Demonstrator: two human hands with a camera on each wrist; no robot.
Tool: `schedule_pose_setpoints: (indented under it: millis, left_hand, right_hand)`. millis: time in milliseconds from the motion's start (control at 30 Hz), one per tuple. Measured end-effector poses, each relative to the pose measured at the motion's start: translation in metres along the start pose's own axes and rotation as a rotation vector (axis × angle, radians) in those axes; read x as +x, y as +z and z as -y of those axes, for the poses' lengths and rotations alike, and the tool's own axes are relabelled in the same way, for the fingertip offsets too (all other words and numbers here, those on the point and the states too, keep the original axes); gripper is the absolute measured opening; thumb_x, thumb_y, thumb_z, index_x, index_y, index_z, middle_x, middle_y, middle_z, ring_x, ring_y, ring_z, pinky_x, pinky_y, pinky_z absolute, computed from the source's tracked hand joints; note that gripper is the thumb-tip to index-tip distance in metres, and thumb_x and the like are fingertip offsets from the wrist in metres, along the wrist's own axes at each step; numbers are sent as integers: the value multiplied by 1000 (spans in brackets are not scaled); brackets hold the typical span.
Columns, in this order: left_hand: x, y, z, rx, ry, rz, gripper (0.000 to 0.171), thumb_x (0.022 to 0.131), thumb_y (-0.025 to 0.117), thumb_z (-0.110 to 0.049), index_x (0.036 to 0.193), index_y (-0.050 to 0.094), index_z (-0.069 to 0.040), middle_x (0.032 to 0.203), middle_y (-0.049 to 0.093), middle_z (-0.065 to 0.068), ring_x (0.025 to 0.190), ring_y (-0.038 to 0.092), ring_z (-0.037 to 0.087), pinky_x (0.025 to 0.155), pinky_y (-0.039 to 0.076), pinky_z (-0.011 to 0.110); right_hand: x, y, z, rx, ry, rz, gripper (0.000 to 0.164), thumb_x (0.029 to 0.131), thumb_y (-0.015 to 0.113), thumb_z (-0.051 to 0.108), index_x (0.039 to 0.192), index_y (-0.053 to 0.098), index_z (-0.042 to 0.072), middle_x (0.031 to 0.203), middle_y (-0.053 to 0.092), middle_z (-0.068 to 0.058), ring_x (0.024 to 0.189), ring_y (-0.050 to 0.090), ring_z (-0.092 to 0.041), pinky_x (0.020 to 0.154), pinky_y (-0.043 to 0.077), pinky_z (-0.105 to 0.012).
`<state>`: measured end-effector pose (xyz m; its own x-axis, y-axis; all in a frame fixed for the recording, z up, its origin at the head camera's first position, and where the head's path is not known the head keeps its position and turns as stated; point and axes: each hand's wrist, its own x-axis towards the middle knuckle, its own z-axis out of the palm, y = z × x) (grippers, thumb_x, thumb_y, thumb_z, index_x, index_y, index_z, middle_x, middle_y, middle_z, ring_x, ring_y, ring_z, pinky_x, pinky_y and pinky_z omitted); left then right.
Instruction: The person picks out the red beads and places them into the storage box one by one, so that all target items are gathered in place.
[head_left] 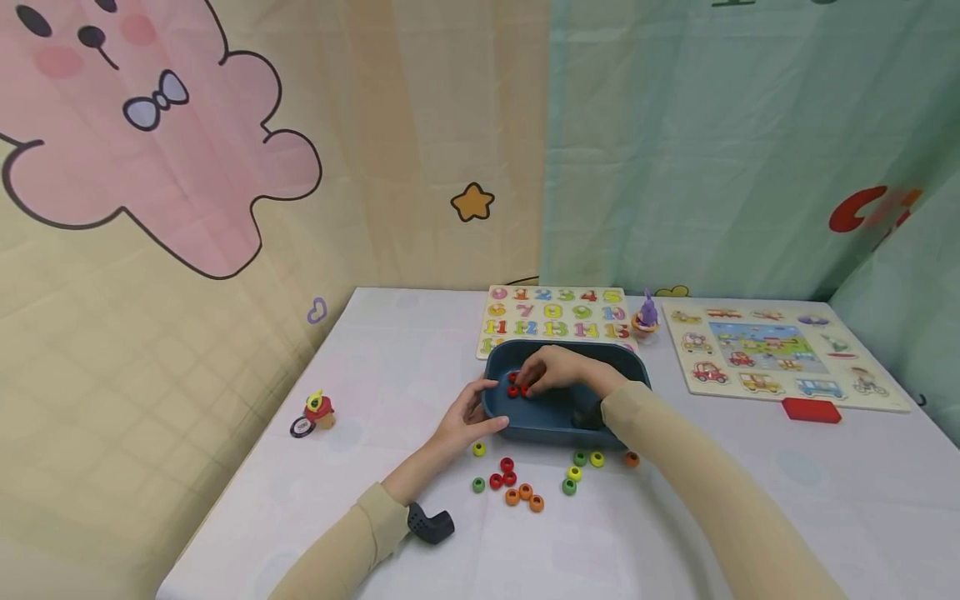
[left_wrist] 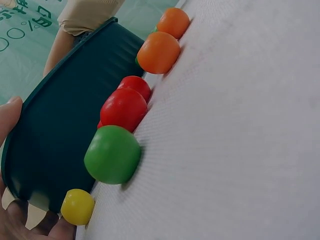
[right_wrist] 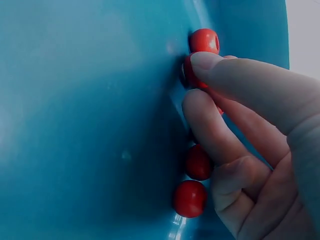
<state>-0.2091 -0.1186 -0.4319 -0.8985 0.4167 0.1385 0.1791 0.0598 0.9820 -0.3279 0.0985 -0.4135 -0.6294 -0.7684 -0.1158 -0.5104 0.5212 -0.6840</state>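
Observation:
A dark blue plastic tray [head_left: 551,434] with raised walls stands mid-table. My left hand [head_left: 466,416] grips its left end, thumb on the near wall and fingers round the far side; the left wrist view shows the thumb [left_wrist: 9,116] at the rim. Inside the tray is my right hand [head_left: 558,368], pinching a red bead [right_wrist: 192,72] between thumb and fingers near the wall. Other red beads [right_wrist: 189,198] lie along the tray's edge beside these fingers. In front of the tray are loose red beads [head_left: 507,464], orange beads [head_left: 536,503], green beads [left_wrist: 112,155] and yellow beads [left_wrist: 78,207].
Behind the tray lies a number puzzle board [head_left: 555,312], with a purple toy [head_left: 648,315] beside it. A vehicle puzzle board [head_left: 772,354] and a red block [head_left: 812,410] are at the right. A small toy figure [head_left: 320,410] stands at the left by a round disc [head_left: 302,427].

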Motion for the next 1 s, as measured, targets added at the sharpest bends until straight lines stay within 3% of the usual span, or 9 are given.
schedule_pose_setpoints:
  millis: [233, 400, 533, 633, 867, 1000]
  left_hand:
    - [0, 1, 2, -5, -6, 0, 63, 82, 65, -14, 132, 30, -1, 146, 15, 16, 127, 28, 32, 98, 33, 35]
    - [0, 0, 0, 1, -18, 4, 63, 83, 64, -17, 133, 30, -3, 145, 18, 14, 127, 30, 29, 98, 34, 34]
    - [0, -1, -1, -3, -18, -2, 63, 82, 65, -17, 133, 30, -3, 145, 20, 14, 127, 31, 29, 97, 34, 32]
    - [1, -2, 0, -5, -12, -3, 62, 82, 65, -15, 133, 31, -3, 145, 18, 14, 126, 31, 29, 97, 34, 32]
    - [1, -2, 3, -6, 28, 7, 60, 83, 62, -9, 132, 29, 2, 146, 11, 17, 127, 28, 32, 99, 32, 36]
    - [1, -2, 3, -3, 40, 13, 60, 84, 62, -9, 132, 29, 3, 146, 11, 18, 127, 27, 36, 100, 31, 38]
  right_hand:
    - [-9, -10, 8, 27, 5, -95, 24, 80, 66, 13, 104, 65, 9, 99, 64, -1, 88, 60, -12, 75, 51, -27]
    - [-28, -26, 29, 69, -69, -169, 25, 84, 62, 15, 107, 63, 5, 101, 64, -2, 92, 60, -12, 79, 50, -29]
    - [-49, -25, 52, 128, -140, -176, 27, 86, 60, 19, 110, 62, 6, 104, 63, -3, 88, 61, -18, 74, 51, -34]
    - [-66, -11, 70, 145, -188, -175, 27, 86, 61, 22, 109, 62, 10, 101, 63, -3, 79, 62, -23, 66, 52, -35]
    - [-84, 40, 84, 115, -326, -192, 23, 87, 59, 22, 108, 61, 15, 90, 63, 7, 60, 55, -11, 51, 46, -23]
    - [-86, 69, 82, 173, -299, -212, 23, 87, 59, 25, 108, 61, 16, 91, 63, 4, 59, 51, -9, 53, 46, -22]
